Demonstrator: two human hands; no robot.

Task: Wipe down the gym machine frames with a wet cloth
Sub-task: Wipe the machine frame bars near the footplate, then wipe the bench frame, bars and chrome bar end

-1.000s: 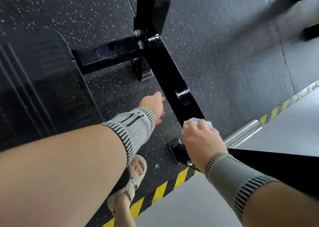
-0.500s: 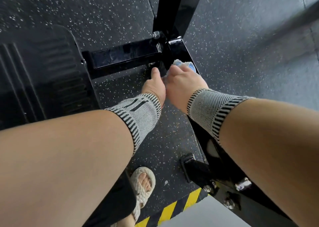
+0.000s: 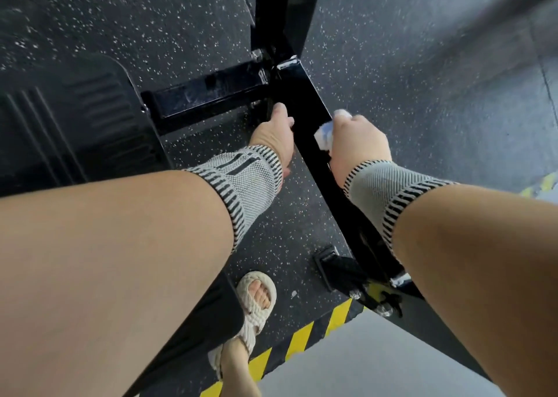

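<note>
A glossy black frame beam [image 3: 305, 115] runs diagonally across the speckled floor, meeting a cross beam [image 3: 205, 94] and an upright post [image 3: 280, 13] at a bolted joint. My right hand [image 3: 357, 143] grips a crumpled white and blue cloth [image 3: 323, 135] and presses it against the beam's right side. My left hand [image 3: 276, 134] hangs by the beam's left side with fingers loosely curled and holds nothing. Both wrists wear grey knit bands.
A ribbed black footplate [image 3: 69, 118] lies at the left. My sandalled foot [image 3: 256, 300] stands on the rubber floor near a yellow and black hazard strip [image 3: 299, 339]. A bolted frame foot [image 3: 329, 266] sits at the beam's near end.
My right hand has slid the cloth back down the beam from the joint and over to the beam's right side. The left hand stays beside the beam.
</note>
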